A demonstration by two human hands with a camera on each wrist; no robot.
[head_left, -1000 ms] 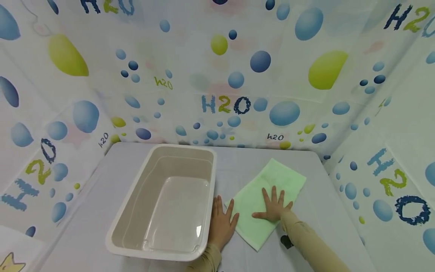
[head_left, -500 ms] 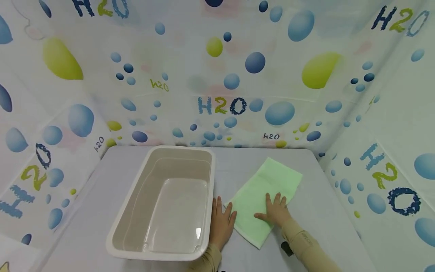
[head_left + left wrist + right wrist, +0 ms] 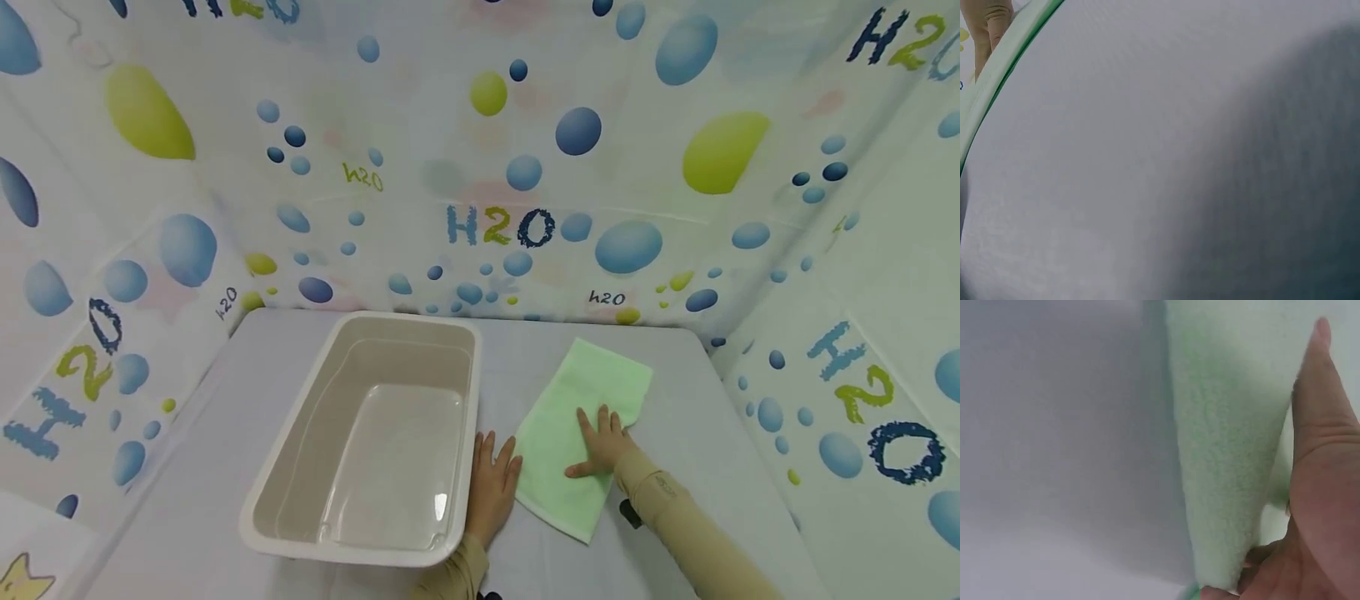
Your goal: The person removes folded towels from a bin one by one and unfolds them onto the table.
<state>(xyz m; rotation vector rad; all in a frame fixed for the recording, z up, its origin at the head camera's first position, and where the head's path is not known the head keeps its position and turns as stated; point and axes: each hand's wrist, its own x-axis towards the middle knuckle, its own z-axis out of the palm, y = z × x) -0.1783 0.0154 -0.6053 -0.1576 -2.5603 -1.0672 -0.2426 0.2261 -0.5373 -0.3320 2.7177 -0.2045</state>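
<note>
The green towel [image 3: 581, 433] has turned under the flat right hand [image 3: 602, 446]. The left hand [image 3: 491, 487] rests flat beside it, touching the empty beige tub [image 3: 375, 442].

On the table [image 3: 225, 467], the tub [image 3: 375, 433] sits at nine o'clock of the towel [image 3: 577, 417]. The left hand [image 3: 491, 487] lies flat between them; the right hand [image 3: 603, 442] rests on the towel, at three o'clock of the left.
</note>
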